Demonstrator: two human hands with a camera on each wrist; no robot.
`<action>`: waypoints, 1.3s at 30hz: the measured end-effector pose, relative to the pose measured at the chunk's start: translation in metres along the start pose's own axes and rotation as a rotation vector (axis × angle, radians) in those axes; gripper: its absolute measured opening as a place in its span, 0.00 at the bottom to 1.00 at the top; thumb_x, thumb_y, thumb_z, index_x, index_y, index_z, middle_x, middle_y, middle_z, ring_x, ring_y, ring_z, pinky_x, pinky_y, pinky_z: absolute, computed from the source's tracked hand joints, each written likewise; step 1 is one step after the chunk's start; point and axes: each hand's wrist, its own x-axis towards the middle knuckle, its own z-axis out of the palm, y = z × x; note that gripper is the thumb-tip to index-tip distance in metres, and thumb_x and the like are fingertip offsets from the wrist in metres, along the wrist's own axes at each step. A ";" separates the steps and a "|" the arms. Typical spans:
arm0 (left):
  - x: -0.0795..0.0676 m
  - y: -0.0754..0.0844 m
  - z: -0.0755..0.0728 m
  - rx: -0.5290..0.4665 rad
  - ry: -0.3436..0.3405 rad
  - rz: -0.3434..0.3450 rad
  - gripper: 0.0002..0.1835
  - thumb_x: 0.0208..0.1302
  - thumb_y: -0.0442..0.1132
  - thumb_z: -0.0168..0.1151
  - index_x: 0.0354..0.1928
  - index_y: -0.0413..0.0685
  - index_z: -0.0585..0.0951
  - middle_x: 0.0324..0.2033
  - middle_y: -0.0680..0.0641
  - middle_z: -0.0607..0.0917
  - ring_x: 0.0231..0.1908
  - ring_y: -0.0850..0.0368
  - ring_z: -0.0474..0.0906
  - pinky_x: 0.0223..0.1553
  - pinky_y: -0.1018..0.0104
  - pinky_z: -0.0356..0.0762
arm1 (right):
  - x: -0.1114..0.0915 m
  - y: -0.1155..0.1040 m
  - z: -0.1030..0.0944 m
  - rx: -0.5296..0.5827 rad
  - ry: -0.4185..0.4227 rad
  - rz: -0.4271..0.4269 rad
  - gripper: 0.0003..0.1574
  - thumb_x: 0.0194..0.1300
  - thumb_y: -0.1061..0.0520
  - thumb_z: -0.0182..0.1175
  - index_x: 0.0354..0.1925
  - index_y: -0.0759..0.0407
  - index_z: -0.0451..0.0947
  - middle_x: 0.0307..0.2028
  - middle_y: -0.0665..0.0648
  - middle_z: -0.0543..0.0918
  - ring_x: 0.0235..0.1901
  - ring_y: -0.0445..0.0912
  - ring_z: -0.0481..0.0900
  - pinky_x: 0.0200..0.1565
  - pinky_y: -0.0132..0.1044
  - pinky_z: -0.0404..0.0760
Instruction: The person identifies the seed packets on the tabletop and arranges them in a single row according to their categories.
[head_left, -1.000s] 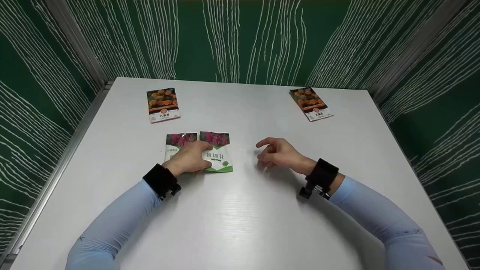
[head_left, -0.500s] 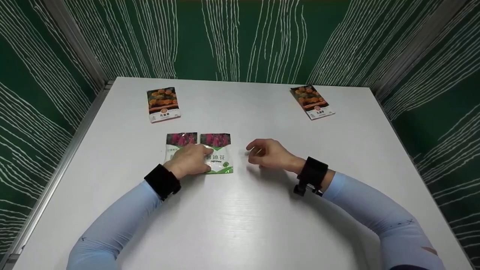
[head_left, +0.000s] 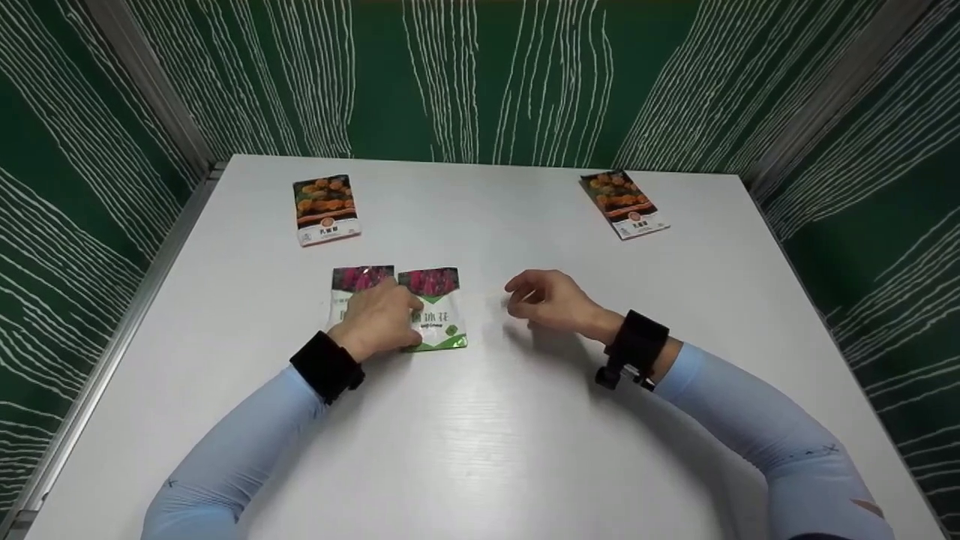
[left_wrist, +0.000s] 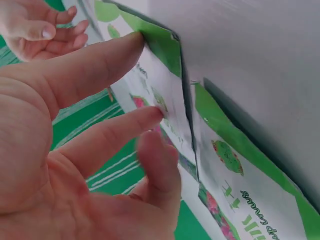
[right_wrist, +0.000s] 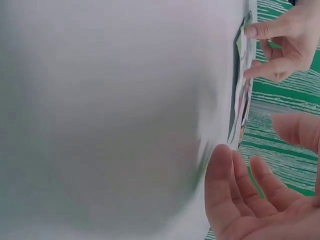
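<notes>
My left hand (head_left: 379, 319) lies over two seed packets with pink flowers on top and green lower edges. Its thumb and index finger, fairly straight, touch the right seed packet (head_left: 435, 326); the left wrist view shows both fingertips pressing on its face. Part of the left seed packet (head_left: 361, 279) is hidden under that hand. To the right, my right hand (head_left: 551, 300) hovers just over the table with loosely bent fingers. In the right wrist view its thumb stands apart from the fingers, and nothing is visibly held.
Toward the back left of the white table (head_left: 472, 442) lies an orange-flower seed packet (head_left: 327, 210). Another orange-flower packet (head_left: 624, 204), possibly stacked, lies angled at the back right. Green walls with white streaks (head_left: 480, 82) enclose the table's back and sides.
The right pink-flower packet has shifted slightly nearer and turned a little under my left hand. My right hand moved left, then drew back a little to the right.
</notes>
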 end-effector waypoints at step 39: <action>-0.015 -0.018 -0.001 -0.142 0.169 0.146 0.29 0.71 0.52 0.73 0.67 0.43 0.83 0.61 0.38 0.87 0.63 0.37 0.80 0.67 0.41 0.78 | 0.033 0.097 -0.177 -0.425 0.600 0.381 0.44 0.75 0.43 0.62 0.71 0.78 0.69 0.64 0.82 0.72 0.63 0.74 0.73 0.66 0.67 0.74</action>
